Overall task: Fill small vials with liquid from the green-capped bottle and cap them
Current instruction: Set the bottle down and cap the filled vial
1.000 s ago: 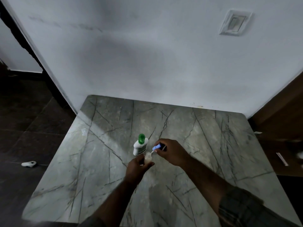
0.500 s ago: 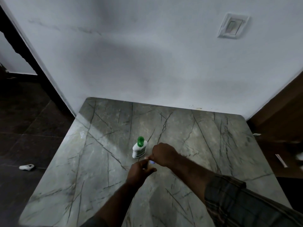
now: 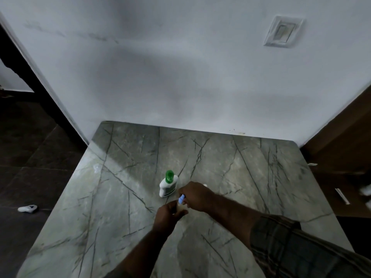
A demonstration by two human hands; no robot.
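**Vial being capped, bottle shut**

Far left of both hands, a small white thing (image 3: 27, 208) lay on the floor, not part of the job. Just past the fingers of the left hand (image 3: 167, 215) stood the bottle (image 3: 168, 186), upright on the table (image 3: 120, 197), green cap (image 3: 169, 175) on. Left fingers were curled round a vial (image 3: 180, 207); liquid level too dim to tell. Right hand (image 3: 195, 196), fingers bunched, pinched a blue cap (image 3: 181, 199) at the vial's mouth; can't tell if seated. Beyond the right knuckles sat a white bit (image 3: 205, 185), poss. another vial. Judged: this vial prob. filled, capping underway; others left, count unclear.
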